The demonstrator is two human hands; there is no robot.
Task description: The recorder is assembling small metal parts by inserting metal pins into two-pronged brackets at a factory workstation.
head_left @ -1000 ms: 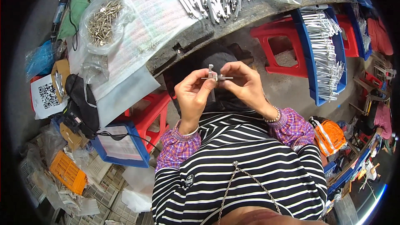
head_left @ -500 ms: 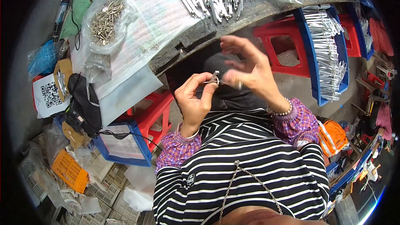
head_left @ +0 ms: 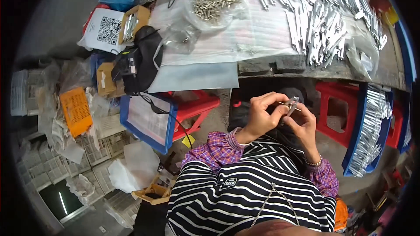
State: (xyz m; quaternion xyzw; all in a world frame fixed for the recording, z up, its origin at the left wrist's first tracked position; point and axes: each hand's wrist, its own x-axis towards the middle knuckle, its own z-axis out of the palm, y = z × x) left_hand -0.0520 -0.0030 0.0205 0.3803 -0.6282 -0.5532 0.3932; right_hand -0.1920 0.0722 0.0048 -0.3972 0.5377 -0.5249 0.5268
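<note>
My left hand is closed over my lap, thumb and forefinger pinching a thin metal pin. A short silvery metal bar stands tilted between my two hands, with the pin apparently crossing it. My right hand is closed on the bar's lower part from the other side; its fingertips partly hide the bar. On the table above my hands lie many silvery metal bars in loose piles. A clear plastic bag on the table holds many small brass-coloured pins.
The table's dark front edge runs just beyond my hands. Red stools stand on both sides. A blue tray of metal bars is at right; another blue-rimmed tray leans at left. A black bag hangs by the table corner.
My right hand, open and apart half a second ago, has come in and closed on the metal bar beside my left hand. The whole view has swung to the left.
</note>
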